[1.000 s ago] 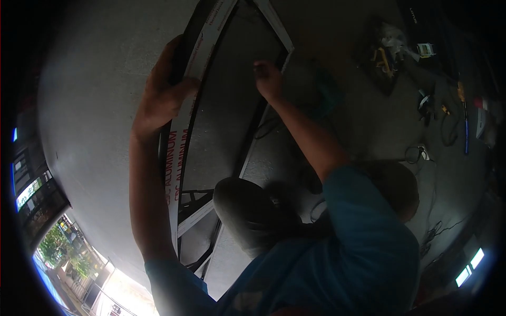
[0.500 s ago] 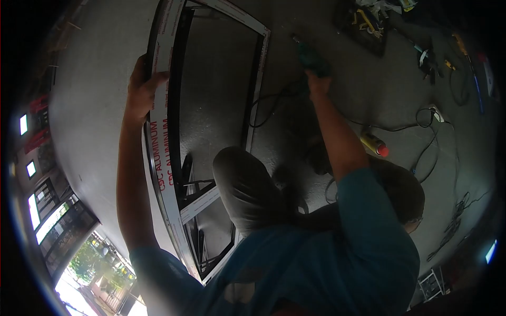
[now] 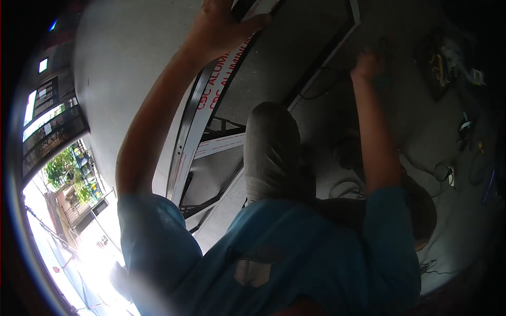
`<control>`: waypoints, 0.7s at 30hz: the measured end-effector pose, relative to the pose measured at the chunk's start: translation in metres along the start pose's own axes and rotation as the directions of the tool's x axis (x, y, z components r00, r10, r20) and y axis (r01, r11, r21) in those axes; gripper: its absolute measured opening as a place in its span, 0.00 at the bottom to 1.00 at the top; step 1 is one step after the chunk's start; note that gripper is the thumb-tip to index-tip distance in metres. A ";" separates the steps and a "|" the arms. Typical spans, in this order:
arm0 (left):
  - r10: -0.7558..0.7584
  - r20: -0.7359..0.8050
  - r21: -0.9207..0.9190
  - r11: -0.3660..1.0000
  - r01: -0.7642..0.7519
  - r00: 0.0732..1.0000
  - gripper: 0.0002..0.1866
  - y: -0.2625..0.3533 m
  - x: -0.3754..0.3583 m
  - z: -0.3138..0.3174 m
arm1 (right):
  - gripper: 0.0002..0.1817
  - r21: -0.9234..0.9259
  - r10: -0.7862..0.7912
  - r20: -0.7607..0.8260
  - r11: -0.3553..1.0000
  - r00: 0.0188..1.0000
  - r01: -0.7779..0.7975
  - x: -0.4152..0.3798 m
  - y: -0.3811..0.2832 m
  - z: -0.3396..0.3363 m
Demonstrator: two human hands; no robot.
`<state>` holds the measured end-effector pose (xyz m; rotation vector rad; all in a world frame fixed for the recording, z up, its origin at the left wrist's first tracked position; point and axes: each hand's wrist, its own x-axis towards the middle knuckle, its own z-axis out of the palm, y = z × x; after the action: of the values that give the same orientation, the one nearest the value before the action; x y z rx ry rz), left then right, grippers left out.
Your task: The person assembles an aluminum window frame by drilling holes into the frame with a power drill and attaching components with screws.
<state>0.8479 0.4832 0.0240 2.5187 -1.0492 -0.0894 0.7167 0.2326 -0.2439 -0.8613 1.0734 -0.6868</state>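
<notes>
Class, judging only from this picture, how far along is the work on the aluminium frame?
Done: the aluminium frame looks assembled, with crossbars in place and printed protective film on.
In hand: the left hand grips its rail; the right hand reaches toward the floor, its hold unclear.
Left: film unpeeled, tools scattered on the floor.

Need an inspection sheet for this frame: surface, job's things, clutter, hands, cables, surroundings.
Surface: grey concrete floor, bare at left.
Job's things: aluminium frame with red lettering, lying on the floor.
Clutter: tools scattered at upper right, too dim to name.
Hands: left hand grips the frame's rail; right hand closed near the frame's far side, contents unclear.
Cables: cords loop on the floor at right.
Surroundings: bright street opening at lower left.
</notes>
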 end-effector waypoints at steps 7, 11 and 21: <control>-0.183 -0.088 -0.795 0.605 0.041 0.979 0.02 0.050 -0.287 -0.018 | 0.14 0.289 -0.197 0.946 0.871 -0.258 0.397 -0.317 -0.139 0.147; -0.894 0.271 -0.866 -0.064 0.496 0.357 0.23 0.001 -0.490 0.116 | 0.25 0.495 0.290 0.688 0.482 -0.666 0.722 -0.408 -0.075 0.156; -0.855 0.517 -0.537 -0.359 -0.763 0.038 0.36 -0.086 -0.474 0.124 | 0.24 0.522 0.290 0.774 0.211 -0.563 0.826 -0.438 -0.027 0.122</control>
<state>0.5399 0.8235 -0.1690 0.1568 1.0125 0.3238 0.6821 0.6114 0.0061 -2.3157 -1.2820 0.0774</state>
